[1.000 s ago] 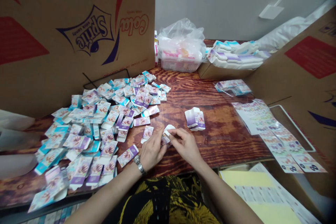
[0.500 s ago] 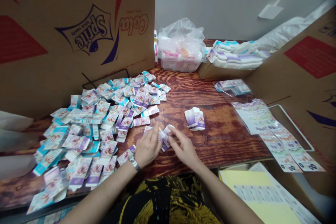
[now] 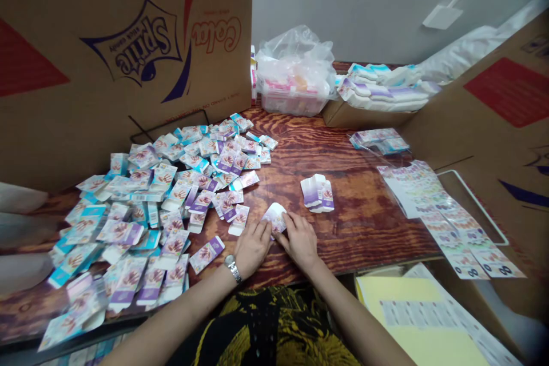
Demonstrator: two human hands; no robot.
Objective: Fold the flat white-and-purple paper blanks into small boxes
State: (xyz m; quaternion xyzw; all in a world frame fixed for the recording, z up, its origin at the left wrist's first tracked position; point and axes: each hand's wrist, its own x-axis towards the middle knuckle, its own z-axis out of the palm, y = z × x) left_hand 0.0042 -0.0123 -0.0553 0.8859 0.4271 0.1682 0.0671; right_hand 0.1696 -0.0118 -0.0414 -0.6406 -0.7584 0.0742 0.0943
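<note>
Here's the whole spread: a reddish-brown counter with bold wood grain, and two big brown cardboard cartons walling it in, one at the left printed with red and purple lettering, the other at the right with a red patch. Sprawling in front of the left one, a heap of small white, blue and purple paper boxes, some overlapping, some tilted.

Over to the right, printed label sheets lie in a slanting run, and a yellow sheet shows below the near edge. At the back, a low cardboard tray carries white, purple and blue bundles, right beside a clear plastic tub with pink contents under a crumpled clear bag.

Now the centre! The left hand, silver watch on its wrist, lies palm down with its fingers close together, their tips on the left side of a small white-and-purple paper box. In comes the right hand on the other side, thumb and fingers pinching the right edge. That box sits low over the counter, between the heap and a small cluster of white-and-purple box pieces.
</note>
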